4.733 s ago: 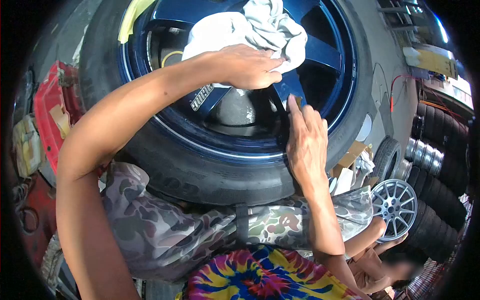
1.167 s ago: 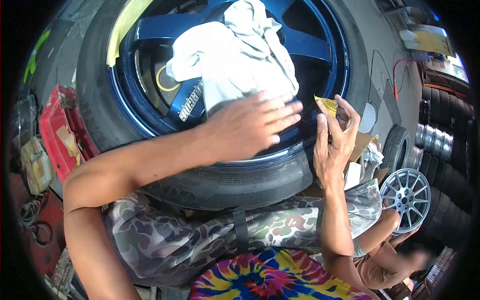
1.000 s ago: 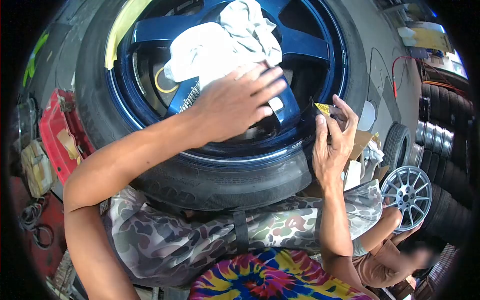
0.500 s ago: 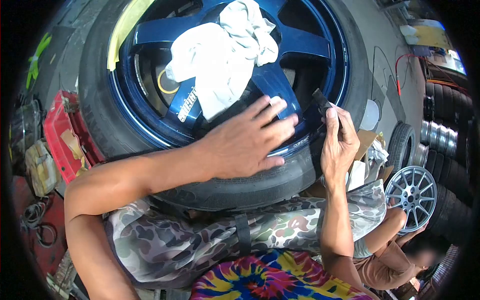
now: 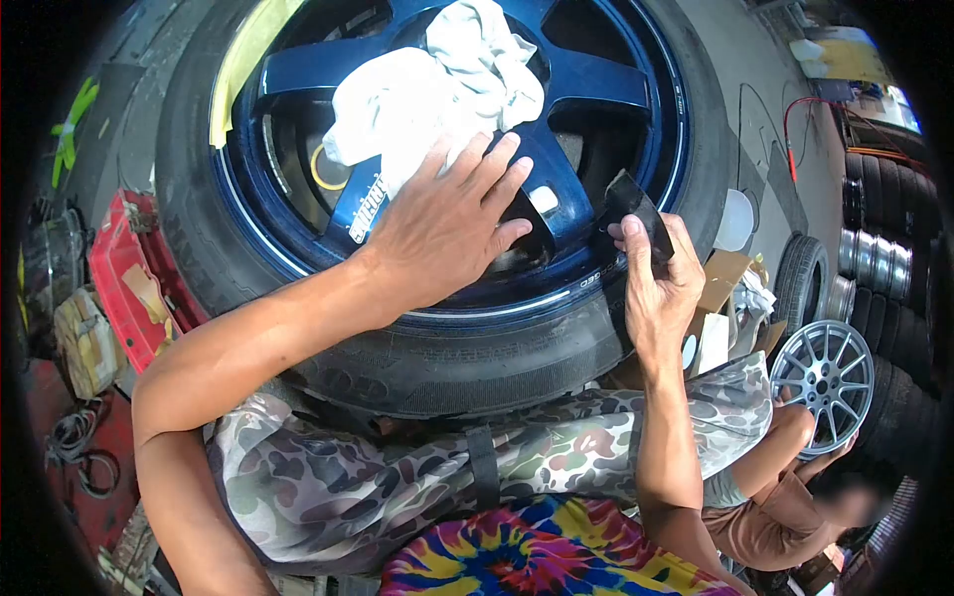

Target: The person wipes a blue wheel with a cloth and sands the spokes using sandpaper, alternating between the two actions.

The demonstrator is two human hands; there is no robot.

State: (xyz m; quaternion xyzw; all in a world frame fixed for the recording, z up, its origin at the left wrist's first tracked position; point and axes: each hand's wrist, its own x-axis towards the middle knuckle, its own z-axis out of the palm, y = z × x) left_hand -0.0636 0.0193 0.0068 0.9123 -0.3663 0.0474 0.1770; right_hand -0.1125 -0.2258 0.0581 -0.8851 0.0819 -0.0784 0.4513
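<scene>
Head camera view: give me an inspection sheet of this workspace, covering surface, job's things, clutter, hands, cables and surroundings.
Surface: tyre with blue rim rests on the person's lap, on camouflage shorts.
Job's things: white rag bunched over the hub; yellow tape along the rim's upper left edge; dark strip near the rim's right side.
Clutter: red case at left; cardboard pieces at right.
Hands: left hand open, flat on a spoke beside the rag; right hand pinches the dark strip.
Cables: red wire on the floor, upper right; dark cable coil lower left.
Surroundings: silver alloy wheel, stacked tyres, another person seated at lower right.
</scene>
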